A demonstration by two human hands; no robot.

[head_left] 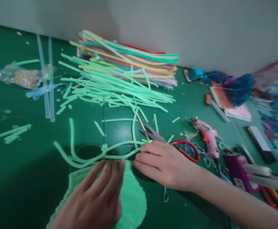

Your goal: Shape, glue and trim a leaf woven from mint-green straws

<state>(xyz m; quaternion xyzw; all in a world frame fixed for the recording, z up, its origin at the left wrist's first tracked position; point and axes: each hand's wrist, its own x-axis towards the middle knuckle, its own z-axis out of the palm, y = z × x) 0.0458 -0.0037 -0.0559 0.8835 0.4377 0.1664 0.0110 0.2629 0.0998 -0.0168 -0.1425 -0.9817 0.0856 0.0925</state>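
Light green pipe cleaners [119,156] lie twisted together at a small knot, with their loose ends curving to the left. Below them is a flat, ribbed panel [134,197] of the same green, with a bumpy edge. My left hand [100,190] covers part of it, its fingers pressed together at the panel's top edge; their tips are partly hidden. The right-hand ends of the twisted pipe cleaners run into the curled fingers of my right hand [161,162]. Scissors with red handles [196,152] lie just behind that hand, their blades partly apart.
Bundles of green and mixed-colour pipe cleaners [119,86] lie at the back by the wall. To the left are two clear glue sticks [51,82] and a bag of beads [25,79]. A pink glue gun [209,136], a purple device [239,170] and blue scraps [241,89] lie right.
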